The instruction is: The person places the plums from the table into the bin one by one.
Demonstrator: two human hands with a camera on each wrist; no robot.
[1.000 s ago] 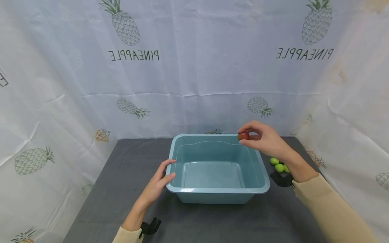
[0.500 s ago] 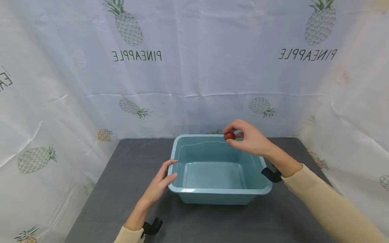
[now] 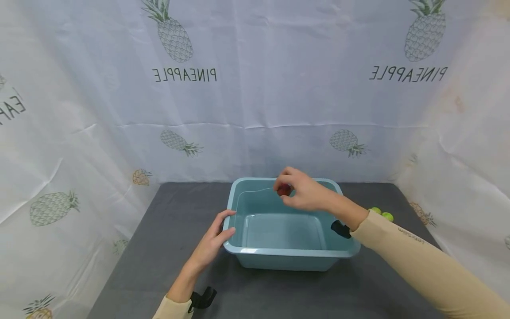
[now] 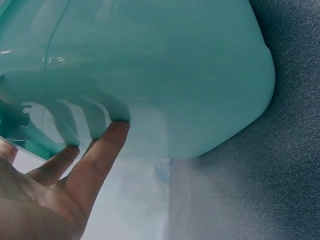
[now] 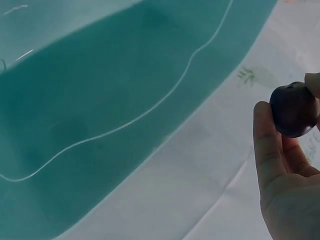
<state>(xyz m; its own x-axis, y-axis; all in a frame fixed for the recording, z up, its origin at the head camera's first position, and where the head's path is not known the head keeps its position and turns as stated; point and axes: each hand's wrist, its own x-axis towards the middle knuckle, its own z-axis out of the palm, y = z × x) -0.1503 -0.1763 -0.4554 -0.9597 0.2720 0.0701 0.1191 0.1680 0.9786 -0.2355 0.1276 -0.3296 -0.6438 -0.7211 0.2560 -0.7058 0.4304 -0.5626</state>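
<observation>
My right hand (image 3: 304, 190) pinches a dark red plum (image 3: 284, 190) over the back part of a blue-green plastic basin (image 3: 292, 252). In the right wrist view, the plum (image 5: 295, 110) sits between fingertips and thumb, smooth and round with a small dimple on top. The left hand (image 3: 211, 241) holds the basin's left side at the rim. Seen from the left wrist, that hand's fingers (image 4: 97, 162) lie against the outer wall of the basin (image 4: 190, 75). The visible part of the basin's floor (image 3: 283, 232) is bare.
Green round fruits (image 3: 387, 216) lie on the dark grey table (image 3: 167, 230) right of the basin, partly hidden by the right sleeve (image 3: 414, 248). Behind and at both sides hangs a white curtain (image 3: 255, 88) printed with pineapples. Black straps (image 3: 203, 297) circle the wrists.
The right hand has carried the plum leftward from the basin's back right corner to over its back part, and slightly lower. The left hand keeps its hold on the rim.
</observation>
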